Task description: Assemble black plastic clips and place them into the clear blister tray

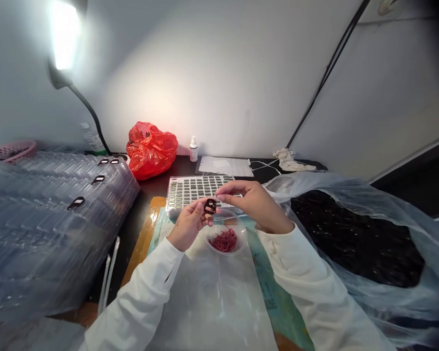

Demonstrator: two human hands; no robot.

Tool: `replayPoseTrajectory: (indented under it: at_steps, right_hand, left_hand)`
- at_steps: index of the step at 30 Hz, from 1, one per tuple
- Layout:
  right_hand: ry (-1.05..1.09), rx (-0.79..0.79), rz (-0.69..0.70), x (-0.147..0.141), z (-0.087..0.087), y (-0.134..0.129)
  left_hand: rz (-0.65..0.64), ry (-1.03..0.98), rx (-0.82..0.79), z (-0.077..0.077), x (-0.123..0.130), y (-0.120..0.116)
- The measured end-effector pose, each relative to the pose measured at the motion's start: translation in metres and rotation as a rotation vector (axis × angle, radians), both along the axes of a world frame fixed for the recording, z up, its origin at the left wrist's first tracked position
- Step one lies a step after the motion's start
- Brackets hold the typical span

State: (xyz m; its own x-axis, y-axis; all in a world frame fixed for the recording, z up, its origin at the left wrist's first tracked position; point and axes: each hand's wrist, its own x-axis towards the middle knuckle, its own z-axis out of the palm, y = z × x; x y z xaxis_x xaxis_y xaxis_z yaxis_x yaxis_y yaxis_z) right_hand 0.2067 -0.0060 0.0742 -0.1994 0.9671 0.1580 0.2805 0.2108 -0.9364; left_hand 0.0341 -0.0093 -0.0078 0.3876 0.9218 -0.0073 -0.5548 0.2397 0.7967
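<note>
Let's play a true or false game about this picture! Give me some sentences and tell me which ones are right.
The left hand holds a small dark frame. True.
The clear bowl holds blue sticks. False: it holds thin red pieces.
A red plastic bag lies beyond the tray. True.
The lamp is switched off. False: it shines brightly.
The right hand is far from the frame. False: it is close beside it.
Both sleeves are white. True.
</note>
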Motion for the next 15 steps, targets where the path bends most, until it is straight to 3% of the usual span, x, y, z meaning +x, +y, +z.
replayPoseTrajectory:
  at_steps: [5, 15]
  right_hand:
    - [-0.117, 0.056, -0.070, -0.006, -0.002, -0.005]
    - [-0.252, 0.290, -0.067, -0.013, -0.003, -0.009]
  left_hand:
    - [-0.005, 0.000, 0.018, 0.003, 0.000, -0.001]
    - [0.138, 0.056, 0.025, 0.005, 0.003, -0.004]
